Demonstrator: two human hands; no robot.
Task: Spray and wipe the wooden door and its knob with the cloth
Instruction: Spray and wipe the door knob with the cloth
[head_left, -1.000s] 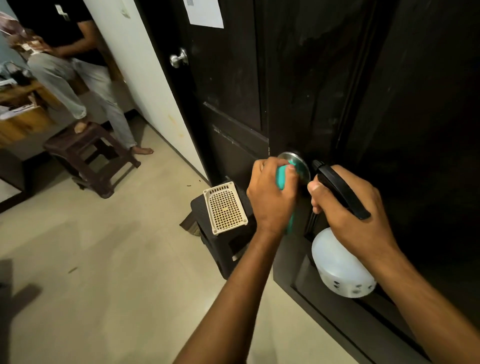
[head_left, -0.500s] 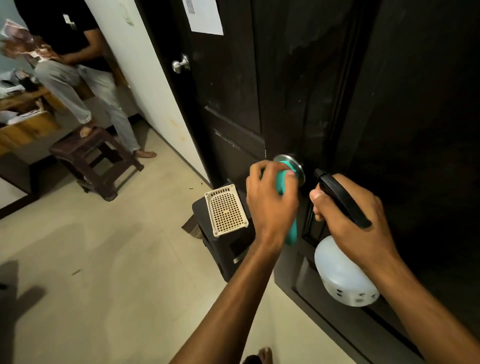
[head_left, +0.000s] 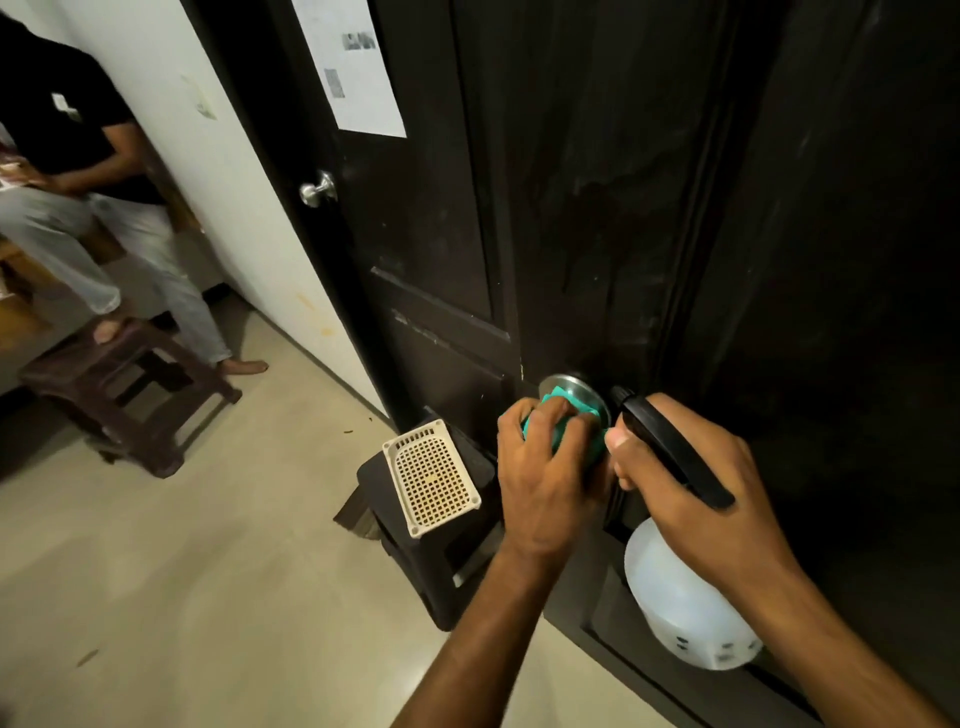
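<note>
My left hand (head_left: 545, 467) grips the cloth (head_left: 558, 423) round the knob (head_left: 582, 395) — wiping step; right hand (head_left: 691, 467) holds the spray bottle (head_left: 685, 613) — door (head_left: 597, 208) panels probably next.

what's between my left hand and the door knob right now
The teal cloth: in the head view, the left hand grips it over the knob, so only the metal plate behind shows.

A teal cloth (head_left: 558, 423) is bunched over the round metal knob (head_left: 584, 397) of the dark wooden door (head_left: 597, 208). Beside it hangs a tilted white spray bottle (head_left: 680, 597), black-triggered.
</note>
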